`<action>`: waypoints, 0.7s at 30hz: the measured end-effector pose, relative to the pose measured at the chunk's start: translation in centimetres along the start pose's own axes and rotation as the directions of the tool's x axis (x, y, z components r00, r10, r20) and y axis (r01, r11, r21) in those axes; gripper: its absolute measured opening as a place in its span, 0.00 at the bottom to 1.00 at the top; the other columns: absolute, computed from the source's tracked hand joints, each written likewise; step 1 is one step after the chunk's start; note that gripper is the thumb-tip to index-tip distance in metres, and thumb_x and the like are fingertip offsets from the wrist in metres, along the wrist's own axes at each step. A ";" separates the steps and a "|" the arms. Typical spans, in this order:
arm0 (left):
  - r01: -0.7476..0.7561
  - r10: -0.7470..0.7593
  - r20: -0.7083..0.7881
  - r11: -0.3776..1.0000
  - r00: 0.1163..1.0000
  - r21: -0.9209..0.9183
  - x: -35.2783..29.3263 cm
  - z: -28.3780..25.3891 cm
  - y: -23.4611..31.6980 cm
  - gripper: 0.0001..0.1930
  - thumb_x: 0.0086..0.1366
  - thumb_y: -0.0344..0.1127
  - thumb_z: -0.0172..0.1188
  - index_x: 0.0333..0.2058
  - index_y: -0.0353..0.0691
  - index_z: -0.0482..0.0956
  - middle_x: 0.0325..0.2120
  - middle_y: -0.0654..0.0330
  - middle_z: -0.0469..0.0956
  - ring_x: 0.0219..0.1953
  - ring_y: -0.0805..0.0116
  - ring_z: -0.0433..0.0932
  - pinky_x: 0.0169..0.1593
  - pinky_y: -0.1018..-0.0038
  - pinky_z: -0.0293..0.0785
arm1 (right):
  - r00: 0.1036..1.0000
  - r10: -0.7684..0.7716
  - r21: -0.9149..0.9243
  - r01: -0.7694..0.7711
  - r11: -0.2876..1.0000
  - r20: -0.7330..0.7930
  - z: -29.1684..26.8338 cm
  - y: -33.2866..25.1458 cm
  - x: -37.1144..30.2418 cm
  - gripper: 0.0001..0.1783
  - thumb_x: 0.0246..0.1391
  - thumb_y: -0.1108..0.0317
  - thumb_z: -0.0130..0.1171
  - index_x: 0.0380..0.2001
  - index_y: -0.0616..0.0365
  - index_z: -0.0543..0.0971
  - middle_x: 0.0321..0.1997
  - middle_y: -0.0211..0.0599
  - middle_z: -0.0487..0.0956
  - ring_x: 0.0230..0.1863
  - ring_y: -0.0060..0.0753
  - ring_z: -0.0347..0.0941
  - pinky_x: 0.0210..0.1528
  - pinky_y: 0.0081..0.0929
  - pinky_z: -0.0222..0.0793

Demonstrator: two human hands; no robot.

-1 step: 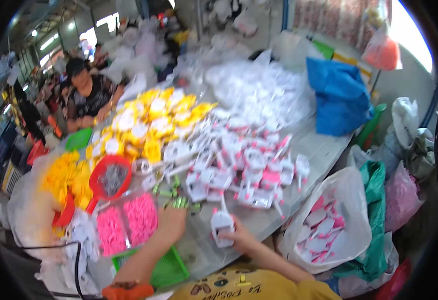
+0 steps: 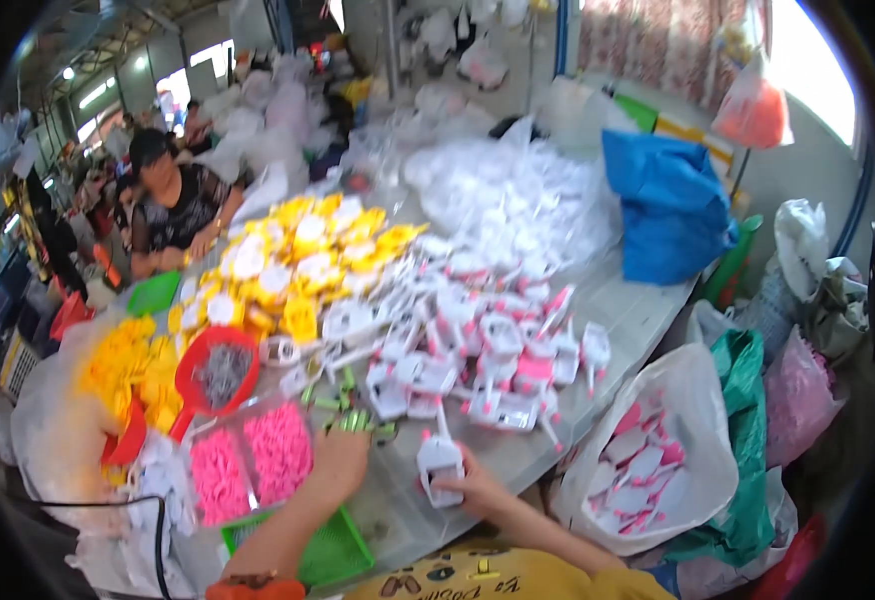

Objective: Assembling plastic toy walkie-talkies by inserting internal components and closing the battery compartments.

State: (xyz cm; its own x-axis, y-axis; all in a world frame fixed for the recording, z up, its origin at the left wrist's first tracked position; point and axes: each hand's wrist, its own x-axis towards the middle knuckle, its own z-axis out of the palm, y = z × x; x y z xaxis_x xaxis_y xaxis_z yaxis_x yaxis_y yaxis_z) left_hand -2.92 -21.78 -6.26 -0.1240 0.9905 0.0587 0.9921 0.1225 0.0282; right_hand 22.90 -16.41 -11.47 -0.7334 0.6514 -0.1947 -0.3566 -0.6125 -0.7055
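Note:
My right hand (image 2: 475,487) grips a white plastic casing (image 2: 441,458) with a long stem pointing up and away and a dark opening in its face. At the table's middle, my left hand (image 2: 343,462) is down at a small cluster of green-and-black striped pieces (image 2: 355,420); its fingertips are hidden, so I cannot see whether it pinches one. Just beyond both hands spreads a heap of similar white casings with pink tips (image 2: 503,335). Left of my left forearm, a clear divided tray (image 2: 251,468) holds small pink parts (image 2: 280,452).
A red scoop (image 2: 248,385) holds grey bits beside yellow-and-white pieces (image 2: 308,235). A green basket (image 2: 358,548) lies under my left forearm. At right stands a white bag (image 2: 708,440) of pink-and-white parts. A blue bag (image 2: 663,215) sits far right; a person (image 2: 173,200) works across the table.
The whole view has shifted slightly, with the table sliding a little down and left. Both hands keep their places among the parts.

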 end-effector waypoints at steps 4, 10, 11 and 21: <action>0.007 -0.001 0.120 0.999 0.993 -0.050 -0.8 -2.7 0.5 0.14 0.58 0.39 0.60 0.42 0.42 0.82 0.40 0.51 0.82 0.46 0.51 0.81 0.51 0.48 0.70 | 0.997 0.006 0.077 -0.012 0.997 0.077 0.4 -0.5 -0.4 0.40 0.51 0.79 0.69 0.65 0.50 0.65 0.56 0.38 0.79 0.54 0.43 0.80 0.54 0.44 0.79; 0.106 -0.129 -0.069 0.958 0.989 -0.267 0.1 -2.9 0.4 0.15 0.59 0.39 0.61 0.43 0.40 0.80 0.42 0.50 0.82 0.42 0.47 0.81 0.46 0.55 0.76 | 0.997 -0.023 0.029 0.020 0.999 0.076 0.1 0.0 0.2 0.41 0.52 0.80 0.67 0.67 0.51 0.62 0.56 0.40 0.78 0.55 0.45 0.81 0.54 0.42 0.79; 0.087 -0.113 -0.045 0.919 0.993 -0.385 -0.2 -2.3 0.1 0.15 0.60 0.36 0.60 0.46 0.38 0.79 0.41 0.51 0.83 0.40 0.50 0.82 0.44 0.59 0.77 | 0.997 -0.020 0.034 0.017 0.999 0.074 0.3 0.1 0.0 0.41 0.52 0.80 0.67 0.67 0.51 0.62 0.56 0.40 0.78 0.55 0.45 0.81 0.54 0.42 0.79; -0.104 -0.086 -0.168 0.496 0.982 -0.862 -1.9 -5.6 4.6 0.10 0.70 0.31 0.58 0.46 0.33 0.83 0.39 0.51 0.82 0.42 0.59 0.82 0.47 0.69 0.75 | 0.977 -0.186 -0.011 0.186 0.983 -0.106 3.7 -4.2 -0.2 0.36 0.58 0.76 0.64 0.67 0.48 0.63 0.55 0.36 0.77 0.49 0.41 0.80 0.49 0.47 0.82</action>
State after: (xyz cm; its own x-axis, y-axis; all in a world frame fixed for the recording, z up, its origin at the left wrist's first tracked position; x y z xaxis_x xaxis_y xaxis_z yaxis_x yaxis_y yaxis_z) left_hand 1.81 -23.43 -0.68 -0.2111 0.9518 0.2226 0.4875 -0.0949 0.8680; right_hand 22.36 -15.60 -5.93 -0.5890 0.7974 -0.1313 -0.4804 -0.4761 -0.7366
